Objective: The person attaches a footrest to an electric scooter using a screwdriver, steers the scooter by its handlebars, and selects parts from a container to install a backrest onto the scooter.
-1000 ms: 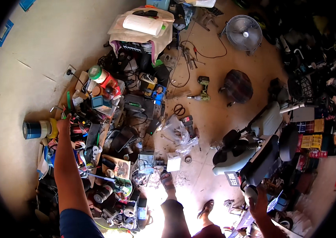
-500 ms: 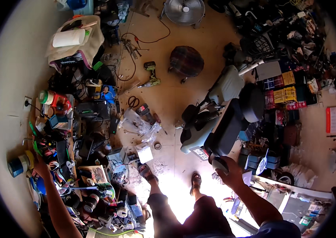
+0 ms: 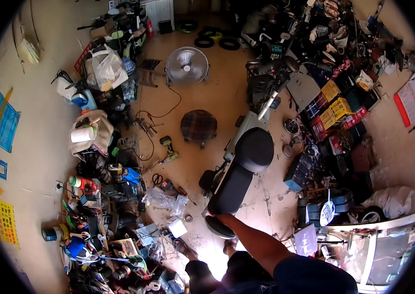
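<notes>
An electric scooter stands on the floor in front of me, its long black seat (image 3: 232, 191) pointing away to the upper right. Behind the seat is a dark rounded tail piece (image 3: 219, 228), close to my feet. My right hand (image 3: 223, 219) is closed on that end of the scooter, with the forearm reaching in from the lower right; most of its fingers are hidden. A round black backrest or second seat (image 3: 254, 149) sits farther forward. My left hand is out of view.
Left of the scooter lie a green drill (image 3: 168, 151), black scissors (image 3: 157, 179) and clear plastic bags (image 3: 159, 198). A round plaid stool (image 3: 198, 125) and a metal fan (image 3: 187, 65) stand beyond. Cluttered tools line the left wall; stacked boxes (image 3: 335, 112) and a glass-topped case (image 3: 399, 255) are at right.
My left hand has left the cluttered bench and gone out of view. The scooter's tail, with my right hand on it, has swung left. The view has tilted up toward the far room.
</notes>
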